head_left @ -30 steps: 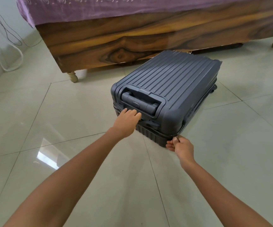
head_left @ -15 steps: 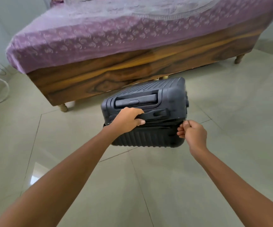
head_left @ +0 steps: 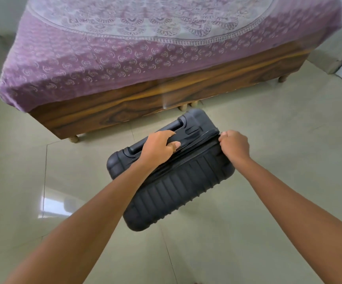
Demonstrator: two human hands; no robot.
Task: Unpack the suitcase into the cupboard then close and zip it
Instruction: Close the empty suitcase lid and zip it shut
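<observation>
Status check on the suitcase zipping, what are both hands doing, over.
Left hand grips the suitcase top edge beside the handle. Right hand pinches at the zip seam, far corner. Suitcase closed, upright on the floor. Nothing in the way.

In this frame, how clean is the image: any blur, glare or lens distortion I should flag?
Head view: the bed and its purple cover are smeared by motion blur; the suitcase and both hands are fairly sharp. A bright window reflection glares on the floor tile at left. Wide-angle distortion bows the bed frame and stretches the forearms at the bottom.
</observation>
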